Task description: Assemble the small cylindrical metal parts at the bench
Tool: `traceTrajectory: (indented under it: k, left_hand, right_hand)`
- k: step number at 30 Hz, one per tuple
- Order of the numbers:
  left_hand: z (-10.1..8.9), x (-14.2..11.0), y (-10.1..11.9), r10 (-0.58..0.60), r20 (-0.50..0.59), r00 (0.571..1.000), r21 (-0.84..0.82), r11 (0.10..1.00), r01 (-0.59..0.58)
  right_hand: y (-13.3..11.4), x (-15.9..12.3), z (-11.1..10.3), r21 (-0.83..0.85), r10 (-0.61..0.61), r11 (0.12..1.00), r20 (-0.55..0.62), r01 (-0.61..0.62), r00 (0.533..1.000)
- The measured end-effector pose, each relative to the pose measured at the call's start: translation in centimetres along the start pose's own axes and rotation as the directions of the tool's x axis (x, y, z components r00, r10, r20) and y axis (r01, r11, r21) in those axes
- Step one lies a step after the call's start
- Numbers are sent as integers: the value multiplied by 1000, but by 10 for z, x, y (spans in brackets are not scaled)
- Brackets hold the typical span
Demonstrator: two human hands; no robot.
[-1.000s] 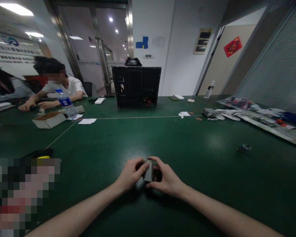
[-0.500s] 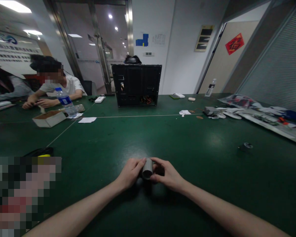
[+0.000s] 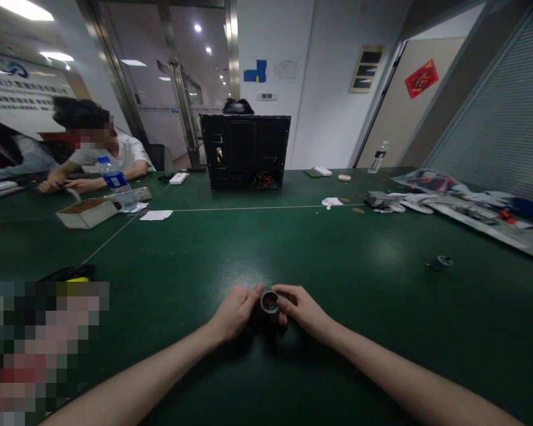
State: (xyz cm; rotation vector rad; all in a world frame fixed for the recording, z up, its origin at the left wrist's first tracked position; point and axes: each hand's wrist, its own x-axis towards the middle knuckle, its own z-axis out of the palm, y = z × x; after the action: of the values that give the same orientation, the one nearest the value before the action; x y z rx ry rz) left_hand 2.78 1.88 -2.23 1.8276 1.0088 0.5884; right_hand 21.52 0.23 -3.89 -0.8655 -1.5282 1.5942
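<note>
Left hand (image 3: 234,313) and right hand (image 3: 302,310) are holding short round metal tube (image 3: 269,302) between them, open end facing person, dark inside. Left fingers (image 3: 249,296) and right fingers (image 3: 288,294) are grasping tube sides, not letting go. Tube is sitting in middle, near front edge of green worktop (image 3: 337,266); cannot tell if touching top. Small dark round piece (image 3: 439,262) is lying well off to right. Black computer case (image 3: 245,152) is standing at far edge. Co-worker's hands (image 3: 66,186) are staying near cardboard box (image 3: 86,214) at far left corner.
</note>
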Motion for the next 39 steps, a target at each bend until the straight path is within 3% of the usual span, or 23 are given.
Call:
traceTrajectory:
  k: [5,12,17,22,27,33,39]
  left_hand:
    - [-3,2,1,94,-75,993,34,995,-92]
    - [-7,-1,13,194,-64,979,19,981,-193]
    - [-7,-2,13,222,-19,975,76,972,-220]
    - [-7,1,9,221,-91,971,214,957,-197]
    - [-6,2,8,155,-95,983,119,982,-143]
    - [-6,3,7,128,-22,992,-41,991,-129]
    - [-2,4,-1,82,-8,997,-84,993,-82]
  right_hand:
    - [2,-3,3,-68,0,998,-80,-5,997]
    - [-4,-5,8,-387,-149,918,-141,84,979]
    - [-1,-6,8,-503,-230,853,-120,141,966]
    - [-1,-8,6,-633,-285,758,-106,157,953]
    - [-5,-8,1,-689,-326,688,-14,227,945]
    - [-8,-7,1,-670,-304,713,-31,206,952]
    - [-13,-8,1,-534,-190,836,-67,126,979]
